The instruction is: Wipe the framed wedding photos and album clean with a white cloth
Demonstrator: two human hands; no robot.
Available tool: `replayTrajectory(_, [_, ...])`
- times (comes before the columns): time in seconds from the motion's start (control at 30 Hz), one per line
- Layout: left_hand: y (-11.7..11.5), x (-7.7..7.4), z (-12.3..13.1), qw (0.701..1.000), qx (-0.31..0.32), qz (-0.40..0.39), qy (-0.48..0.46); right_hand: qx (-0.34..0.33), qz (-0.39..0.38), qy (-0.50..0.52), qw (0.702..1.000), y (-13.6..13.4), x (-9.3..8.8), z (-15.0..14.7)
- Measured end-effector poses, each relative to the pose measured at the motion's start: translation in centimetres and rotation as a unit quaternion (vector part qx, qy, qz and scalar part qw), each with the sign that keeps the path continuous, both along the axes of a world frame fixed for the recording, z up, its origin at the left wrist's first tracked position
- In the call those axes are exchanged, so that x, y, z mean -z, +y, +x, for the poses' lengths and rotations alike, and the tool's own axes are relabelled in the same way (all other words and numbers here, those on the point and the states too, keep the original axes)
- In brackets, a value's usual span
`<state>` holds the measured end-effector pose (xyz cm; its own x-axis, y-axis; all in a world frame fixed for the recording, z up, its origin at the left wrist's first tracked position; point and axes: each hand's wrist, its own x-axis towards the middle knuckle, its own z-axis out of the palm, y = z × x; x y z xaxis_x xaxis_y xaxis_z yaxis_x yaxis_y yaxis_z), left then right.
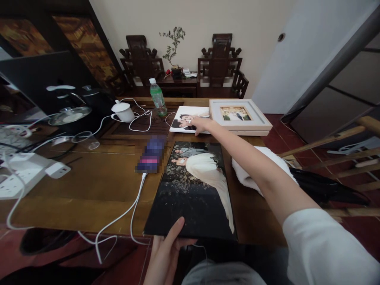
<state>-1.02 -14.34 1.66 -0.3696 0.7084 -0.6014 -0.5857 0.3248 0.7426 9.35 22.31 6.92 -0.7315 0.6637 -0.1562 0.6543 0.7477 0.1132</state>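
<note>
A dark wedding photo album [192,194] lies at the near edge of the table, its cover showing a couple and a long white dress. My left hand [172,239] grips its near edge, thumb on top and fingers underneath. Across the table my right hand [199,124] reaches over a smaller white photo album [175,126]. Its fingers are spread and seem to rest on the white album's cover, partly hiding the picture. Right beside that album is a pale framed wedding photo [258,118], which sits on another pale flat piece.
Left of the dark album lies a phone [152,154] with a white charging cable. Beyond are a green-labelled bottle [158,99], a lidded white cup [123,112] and a clear plastic cup [86,140]. A power strip [22,174] is far left; white fluffy cloth [247,174] lies under my right arm.
</note>
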Motion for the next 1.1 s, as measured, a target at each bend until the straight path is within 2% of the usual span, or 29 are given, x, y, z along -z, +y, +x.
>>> replayTrajectory(0.17, [0.2, -0.1, 0.3, 1.000, -0.007, 0.003, 0.011, -0.013, -0.003, 0.052, 0.999, -1.1, -0.6, 0.9])
replayTrajectory(0.27, [0.3, -0.2, 0.5, 1.000, 0.001, 0.008, 0.014, -0.025, 0.029, 0.141, 0.989, -3.6, -2.2, 3.1])
replayTrajectory(0.37, [0.2, -0.2, 0.6, 1.000, 0.001, 0.023, 0.010, -0.034, 0.083, 0.247, 0.965, -8.6, -4.2, 7.0])
replayTrajectory(0.47, [0.0, 0.1, 0.5, 0.999, -0.001, 0.054, -0.009, -0.024, 0.126, 0.326, 0.937, -15.4, -5.2, 11.6])
replayTrajectory(0.6, [-0.2, 0.6, 0.2, 0.997, 0.008, 0.071, -0.023, -0.002, 0.196, 0.336, 0.921, -23.7, -3.9, 16.7])
replayTrajectory(0.73, [0.0, 0.7, 0.0, 0.997, -0.003, 0.073, -0.018, -0.011, 0.202, 0.276, 0.940, -28.4, -1.3, 18.6])
replayTrajectory(0.83, [0.3, 0.7, 0.0, 0.997, -0.010, 0.077, -0.014, 0.033, 0.191, 0.196, 0.961, -29.2, 1.0, 17.8])
replayTrajectory(0.97, [0.6, 0.8, -0.2, 0.996, -0.010, 0.091, -0.012, 0.148, 0.199, 0.120, 0.961, -27.4, 3.8, 15.7])
replayTrajectory(1.03, [0.7, 0.9, -0.5, 0.995, -0.002, 0.099, -0.010, 0.171, 0.205, 0.107, 0.958, -25.9, 4.3, 15.1])
replayTrajectory(1.1, [0.7, 0.9, -0.9, 0.994, 0.008, 0.113, -0.002, 0.163, 0.204, 0.124, 0.957, -24.7, 3.8, 15.2])
